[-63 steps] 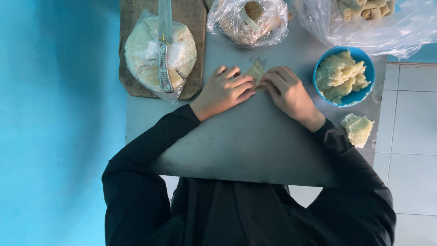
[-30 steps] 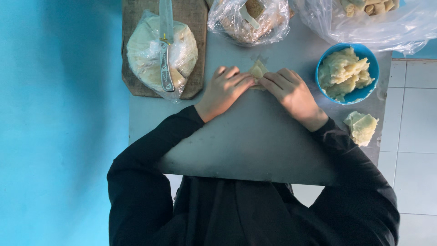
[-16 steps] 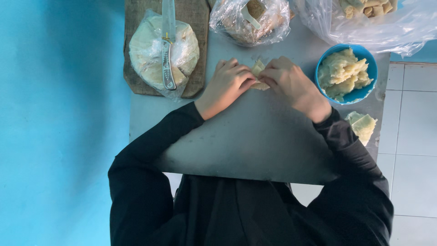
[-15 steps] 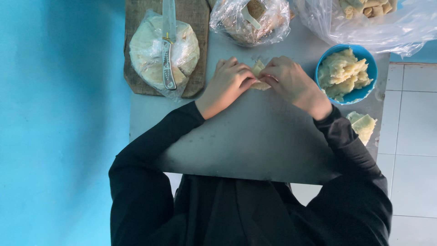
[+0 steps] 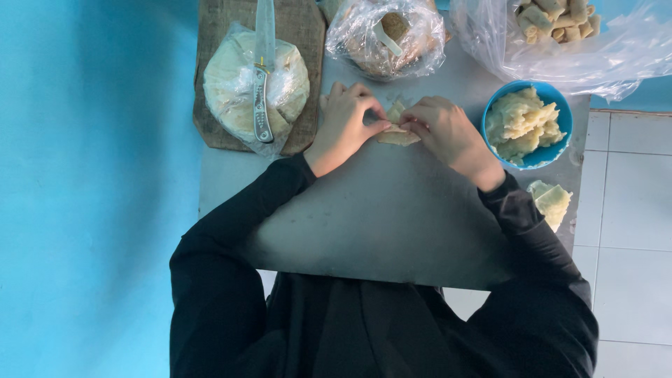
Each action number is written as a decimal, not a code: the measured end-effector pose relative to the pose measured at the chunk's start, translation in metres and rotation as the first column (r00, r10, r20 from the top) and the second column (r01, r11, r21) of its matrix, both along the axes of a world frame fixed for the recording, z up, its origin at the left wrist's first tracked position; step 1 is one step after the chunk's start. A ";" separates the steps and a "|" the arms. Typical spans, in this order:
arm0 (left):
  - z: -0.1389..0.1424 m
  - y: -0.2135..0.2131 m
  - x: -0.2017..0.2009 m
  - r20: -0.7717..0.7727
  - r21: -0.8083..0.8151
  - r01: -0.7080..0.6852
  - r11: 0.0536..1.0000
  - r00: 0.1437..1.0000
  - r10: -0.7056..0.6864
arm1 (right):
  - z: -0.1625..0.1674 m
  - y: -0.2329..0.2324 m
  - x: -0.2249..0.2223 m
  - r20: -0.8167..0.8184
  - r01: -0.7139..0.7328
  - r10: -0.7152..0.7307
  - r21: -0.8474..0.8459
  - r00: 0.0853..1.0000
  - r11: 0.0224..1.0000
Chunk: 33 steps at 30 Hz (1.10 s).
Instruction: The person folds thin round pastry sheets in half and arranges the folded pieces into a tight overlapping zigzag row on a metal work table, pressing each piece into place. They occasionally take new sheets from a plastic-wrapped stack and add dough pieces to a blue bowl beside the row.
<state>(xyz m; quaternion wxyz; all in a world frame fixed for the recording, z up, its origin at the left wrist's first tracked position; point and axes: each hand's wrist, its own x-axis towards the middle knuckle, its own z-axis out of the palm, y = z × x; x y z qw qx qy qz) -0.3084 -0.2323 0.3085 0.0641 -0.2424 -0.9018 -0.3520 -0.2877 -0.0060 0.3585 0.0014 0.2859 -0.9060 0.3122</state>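
Two black sleeves enter from the bottom of the view and reach forward over the grey table (image 5: 392, 224). Nearest the body, the tabletop between the forearms is bare metal-grey. Just past the right sleeve, near the table's right edge, lies a small pale folded wrapper piece (image 5: 551, 203).

Further forward, both hands meet at the table's middle. Left hand (image 5: 344, 123): fingers curled inward, tips pinching the left side of a small pale pastry wrapper (image 5: 396, 133). Right hand (image 5: 445, 131): fingers likewise curled, tips pressing the wrapper's right side. The wrapper rests on the table directly between the two hands, partly covered by the fingertips; its shape looks folded, possibly triangular, but the fingers hide most of it.

Just right of the right hand stands a blue bowl (image 5: 553, 150) filled with pale yellowish filling (image 5: 519, 124). Left of the left hand, a brown wooden board (image 5: 308, 42) lies on the table's left part. On it sits a round stack of flat wrappers in a clear bag (image 5: 231, 91), with a knife (image 5: 263, 77) laid lengthwise on top.

Farthest away, beyond the hands, a clear plastic bag (image 5: 385, 38) holds brownish contents and a pale scoop. At far right, a larger clear plastic sheet (image 5: 616, 56) carries finished rolls (image 5: 556, 17).
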 end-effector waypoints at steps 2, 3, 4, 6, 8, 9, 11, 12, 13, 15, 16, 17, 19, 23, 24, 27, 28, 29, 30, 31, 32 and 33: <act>0.002 0.001 0.002 -0.114 -0.015 -0.002 1.000 0.994 0.000 | -0.003 0.001 0.004 -0.087 -0.001 -0.001 -0.018 0.996 1.000; 0.002 0.001 0.003 -0.153 -0.041 0.008 0.999 0.988 -0.014 | -0.004 0.002 0.006 -0.081 0.006 -0.008 -0.026 0.997 1.000; 0.003 -0.001 0.005 -0.193 -0.068 0.017 0.998 0.981 -0.030 | -0.004 0.003 0.007 -0.075 0.012 -0.015 -0.034 0.997 0.999; 0.004 -0.006 0.010 -0.245 -0.093 0.036 0.995 0.968 -0.057 | -0.006 0.003 0.006 -0.058 0.026 -0.029 -0.047 0.998 0.999; 0.004 -0.010 0.012 -0.279 -0.094 0.059 0.994 0.957 -0.084 | -0.009 0.001 0.003 -0.041 0.043 -0.045 -0.060 0.998 0.997; 0.004 -0.011 0.009 -0.282 -0.087 0.059 0.994 0.956 -0.081 | -0.010 0.001 0.000 0.001 0.067 -0.068 -0.076 0.998 0.995; 0.003 -0.012 0.006 -0.280 -0.074 0.055 0.996 0.957 -0.073 | -0.014 0.000 -0.004 0.093 0.115 -0.105 -0.104 0.990 0.988; 0.002 -0.013 0.005 -0.260 -0.063 0.048 0.997 0.964 -0.063 | -0.017 -0.001 -0.005 0.093 0.143 -0.133 -0.113 0.987 0.983; 0.002 -0.013 0.003 -0.242 -0.048 0.042 0.998 0.969 -0.052 | -0.019 -0.003 -0.006 0.090 0.172 -0.162 -0.119 0.983 0.978; 0.002 -0.014 -0.001 -0.176 -0.015 0.034 0.999 0.984 -0.036 | -0.022 -0.003 -0.008 0.109 0.226 -0.212 -0.135 0.971 0.965; 0.002 -0.015 -0.003 -0.126 0.004 0.031 1.000 0.992 -0.030 | -0.024 -0.003 -0.009 0.132 0.251 -0.233 -0.146 0.964 0.957; 0.002 -0.016 -0.005 -0.076 0.020 0.027 0.999 0.997 -0.025 | -0.025 -0.004 -0.009 0.154 0.275 -0.251 -0.158 0.956 0.948; 0.002 -0.016 -0.010 0.012 0.008 0.023 1.000 1.000 -0.023 | -0.028 -0.005 -0.011 0.186 0.315 -0.285 -0.164 0.940 0.935; 0.004 -0.014 -0.019 0.090 -0.045 0.031 0.998 0.996 -0.027 | -0.032 -0.006 -0.012 0.213 0.339 -0.303 -0.156 0.929 0.928; 0.006 -0.014 -0.023 0.146 -0.077 0.034 0.996 0.989 -0.022 | -0.032 -0.007 -0.012 0.221 0.341 -0.301 -0.172 0.928 0.924; 0.011 -0.015 -0.029 0.249 -0.136 0.045 0.990 0.968 -0.010 | -0.031 -0.009 -0.011 0.178 0.301 -0.268 -0.195 0.947 0.933; 0.014 -0.016 -0.029 0.241 -0.128 0.046 0.991 0.970 -0.014 | -0.029 -0.011 -0.011 0.118 0.257 -0.239 -0.179 0.964 0.950; 0.016 -0.016 -0.029 0.234 -0.120 0.047 0.992 0.972 -0.017 | -0.028 -0.011 -0.011 0.059 0.214 -0.207 -0.160 0.977 0.964; 0.018 -0.016 -0.029 0.204 -0.077 0.051 0.996 0.978 -0.034 | -0.026 -0.012 -0.011 -0.045 0.167 -0.175 -0.140 0.984 0.976; 0.019 -0.015 -0.027 0.175 -0.034 0.057 0.998 0.983 -0.050 | -0.024 -0.012 -0.010 -0.146 0.122 -0.138 -0.116 0.980 0.986; 0.020 -0.014 -0.024 0.146 0.010 0.064 0.998 0.987 -0.065 | -0.023 -0.012 -0.008 -0.244 0.079 -0.098 -0.085 0.965 0.993; 0.021 -0.013 -0.022 0.090 0.018 0.075 0.997 0.993 -0.076 | -0.021 -0.013 -0.006 -0.257 0.073 -0.089 -0.070 0.962 0.995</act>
